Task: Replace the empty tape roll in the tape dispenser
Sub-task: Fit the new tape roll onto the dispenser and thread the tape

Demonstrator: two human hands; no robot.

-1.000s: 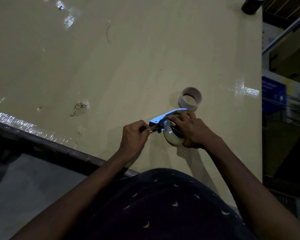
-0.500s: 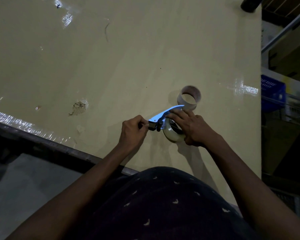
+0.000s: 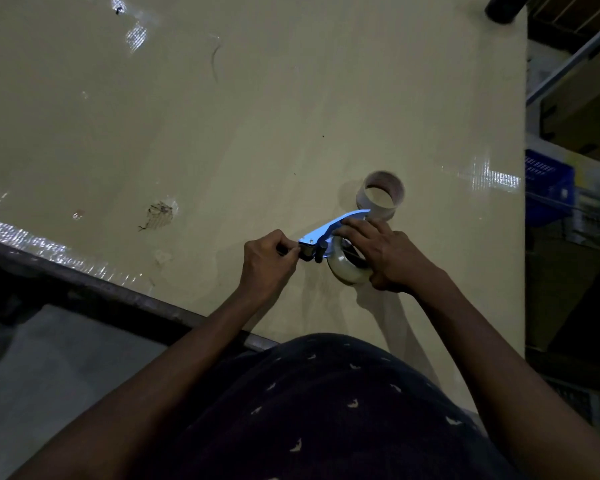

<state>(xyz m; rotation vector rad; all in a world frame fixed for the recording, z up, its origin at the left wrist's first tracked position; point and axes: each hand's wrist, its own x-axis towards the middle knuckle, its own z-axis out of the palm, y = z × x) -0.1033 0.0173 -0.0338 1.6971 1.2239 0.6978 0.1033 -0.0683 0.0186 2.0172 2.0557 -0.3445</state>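
Observation:
A blue tape dispenser (image 3: 329, 229) lies on the beige table (image 3: 257, 116) near its front edge, with a clear tape roll (image 3: 343, 271) mounted in it. My right hand (image 3: 392, 258) grips the roll and the dispenser body from the right. My left hand (image 3: 267, 261) pinches the dispenser's front end, where the black roller sits; whether it holds the tape's end I cannot tell. Just behind the dispenser stands the empty cardboard core (image 3: 380, 194), upright and apart from both hands.
A dark cylindrical object (image 3: 503, 6) stands at the table's far right corner. A torn patch (image 3: 160, 214) marks the tabletop left of my hands. Shelving and a blue crate (image 3: 548, 181) lie beyond the table's right edge. My dark patterned shirt fills the bottom.
Both hands and the dispenser stay in nearly the same place; the view has shifted slightly. My left hand's pinch at the dispenser's front end persists.

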